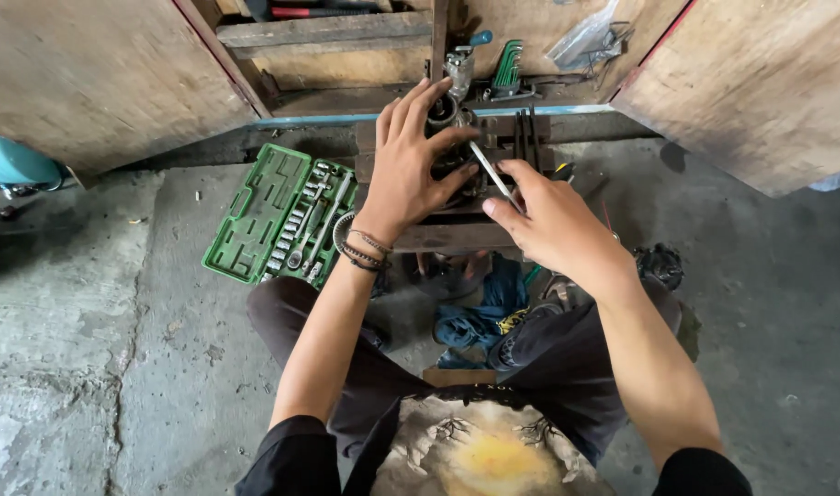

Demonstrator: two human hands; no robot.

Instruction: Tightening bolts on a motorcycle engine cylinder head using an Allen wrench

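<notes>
Soft even daylight, sharp, edges bowed

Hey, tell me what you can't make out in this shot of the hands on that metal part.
Head view only:
- Dark metal part: mostly hidden under the left hand; its shape can't be told.
- Slim metal tool: its tip disappears behind the left hand's fingers, and the right hand covers its handle.
- Green socket case: pieces too small to tell sizes.
- Green hex keys: too small to count.
- Blue object: cut off by left edge.
</notes>
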